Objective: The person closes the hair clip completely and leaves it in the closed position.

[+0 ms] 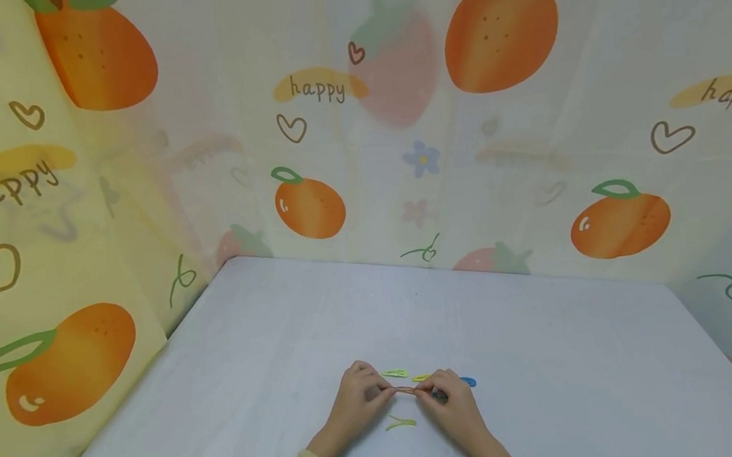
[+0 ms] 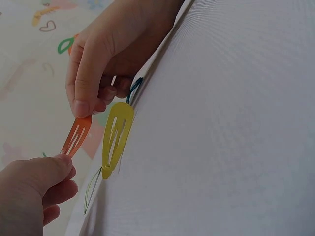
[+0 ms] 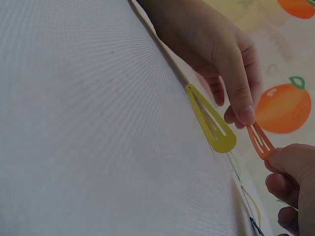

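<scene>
An orange snap hair clip [image 1: 405,390] is stretched between my two hands, held level above the white table. My left hand [image 1: 357,397] pinches one end between thumb and finger. The other end is pinched by my right hand [image 1: 452,404]. Its tips are hidden under the fingertips, while the slotted middle shows in the left wrist view [image 2: 77,136]. Nearer me on the table lies a yellow-green hair clip [image 1: 400,422], its parts spread apart. In the right wrist view that clip [image 3: 225,142] looks large and close.
Beyond my hands lie a green hair clip [image 1: 395,373], a yellow hair clip [image 1: 421,378] and a blue hair clip [image 1: 469,381], partly behind my right hand. The white table [image 1: 271,338] meets fruit-printed curtains [image 1: 375,184] at the back and sides.
</scene>
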A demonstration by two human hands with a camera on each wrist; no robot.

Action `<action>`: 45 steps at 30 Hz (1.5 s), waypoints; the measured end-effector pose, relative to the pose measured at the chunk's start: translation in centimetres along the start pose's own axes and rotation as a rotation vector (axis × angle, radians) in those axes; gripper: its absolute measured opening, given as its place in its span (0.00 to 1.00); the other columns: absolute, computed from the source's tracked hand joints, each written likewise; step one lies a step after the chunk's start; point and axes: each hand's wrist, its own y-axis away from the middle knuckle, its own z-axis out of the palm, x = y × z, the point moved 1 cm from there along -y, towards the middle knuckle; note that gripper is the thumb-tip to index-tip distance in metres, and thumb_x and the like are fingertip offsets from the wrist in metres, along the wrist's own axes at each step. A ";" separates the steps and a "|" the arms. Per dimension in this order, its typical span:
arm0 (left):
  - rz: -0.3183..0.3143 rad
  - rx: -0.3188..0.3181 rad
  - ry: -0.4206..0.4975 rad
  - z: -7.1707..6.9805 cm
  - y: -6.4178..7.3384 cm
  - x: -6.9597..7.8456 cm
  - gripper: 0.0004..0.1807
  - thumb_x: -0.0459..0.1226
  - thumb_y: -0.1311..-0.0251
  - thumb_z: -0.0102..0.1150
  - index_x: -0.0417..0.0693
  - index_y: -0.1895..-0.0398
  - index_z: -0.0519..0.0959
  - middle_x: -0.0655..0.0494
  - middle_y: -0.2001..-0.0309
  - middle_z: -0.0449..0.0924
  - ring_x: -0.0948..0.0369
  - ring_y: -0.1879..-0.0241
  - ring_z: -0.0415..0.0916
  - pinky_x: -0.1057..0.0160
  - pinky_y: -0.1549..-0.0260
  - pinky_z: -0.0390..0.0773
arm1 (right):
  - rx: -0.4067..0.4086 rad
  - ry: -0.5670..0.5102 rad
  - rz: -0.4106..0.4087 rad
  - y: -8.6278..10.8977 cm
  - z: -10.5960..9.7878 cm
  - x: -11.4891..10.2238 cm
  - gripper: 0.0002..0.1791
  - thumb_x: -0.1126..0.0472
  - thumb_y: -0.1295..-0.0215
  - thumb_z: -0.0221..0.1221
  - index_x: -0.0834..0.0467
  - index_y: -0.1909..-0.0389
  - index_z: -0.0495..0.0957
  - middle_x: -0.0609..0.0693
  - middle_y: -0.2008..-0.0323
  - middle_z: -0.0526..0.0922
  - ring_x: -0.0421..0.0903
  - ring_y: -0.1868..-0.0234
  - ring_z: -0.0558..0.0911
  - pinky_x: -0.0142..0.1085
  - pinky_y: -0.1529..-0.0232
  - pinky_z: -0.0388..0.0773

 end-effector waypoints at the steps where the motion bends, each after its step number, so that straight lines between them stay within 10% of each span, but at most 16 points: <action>1: 0.000 0.002 0.002 0.0 0.0 0.0 0.06 0.37 0.58 0.69 0.53 0.82 0.79 0.72 0.78 0.71 0.66 0.67 0.65 0.59 0.64 0.65 | -0.006 0.001 0.002 0.0 0.0 0.0 0.14 0.73 0.61 0.68 0.52 0.78 0.79 0.35 0.77 0.75 0.37 0.78 0.66 0.27 0.78 0.64; 19: 0.048 0.008 0.090 0.0 0.0 -0.1 0.07 0.34 0.57 0.68 0.52 0.83 0.78 0.70 0.78 0.74 0.69 0.74 0.63 0.71 0.73 0.65 | -0.064 0.065 -0.056 0.0 0.0 -0.1 0.11 0.70 0.57 0.67 0.52 0.75 0.79 0.35 0.73 0.76 0.36 0.71 0.68 0.29 0.71 0.65; 26: -0.075 -0.107 0.277 0.1 -0.1 0.1 0.03 0.34 0.51 0.63 0.47 0.78 0.80 0.62 0.73 0.79 0.65 0.69 0.71 0.45 0.51 0.62 | -0.080 0.041 -0.082 0.0 -0.1 -0.2 0.08 0.70 0.51 0.63 0.54 0.73 0.78 0.37 0.72 0.76 0.37 0.71 0.66 0.30 0.71 0.65; 33: -0.117 -0.150 0.387 -1.1 -0.9 2.3 0.02 0.29 0.50 0.61 0.38 0.77 0.78 0.51 0.73 0.79 0.60 0.75 0.67 0.37 0.52 0.54 | -0.098 -0.015 -0.101 -0.1 0.0 -0.2 0.10 0.73 0.49 0.60 0.55 0.72 0.76 0.38 0.72 0.76 0.38 0.71 0.66 0.29 0.71 0.63; 39: -0.084 -0.143 0.392 -2.0 -1.3 3.4 0.02 0.27 0.52 0.61 0.37 0.76 0.78 0.50 0.75 0.78 0.61 0.79 0.59 0.71 0.71 0.63 | -0.110 -0.057 -0.075 -0.1 0.0 -0.4 0.09 0.77 0.49 0.58 0.59 0.73 0.76 0.44 0.74 0.77 0.43 0.73 0.67 0.29 0.71 0.62; 45: -0.143 -0.184 0.438 -2.1 -1.3 3.0 0.01 0.27 0.52 0.61 0.36 0.75 0.79 0.48 0.73 0.79 0.62 0.78 0.58 0.75 0.76 0.58 | -0.144 -0.068 -0.046 -1.1 -1.1 -3.4 0.08 0.78 0.49 0.56 0.63 0.74 0.75 0.50 0.75 0.77 0.46 0.73 0.68 0.30 0.71 0.63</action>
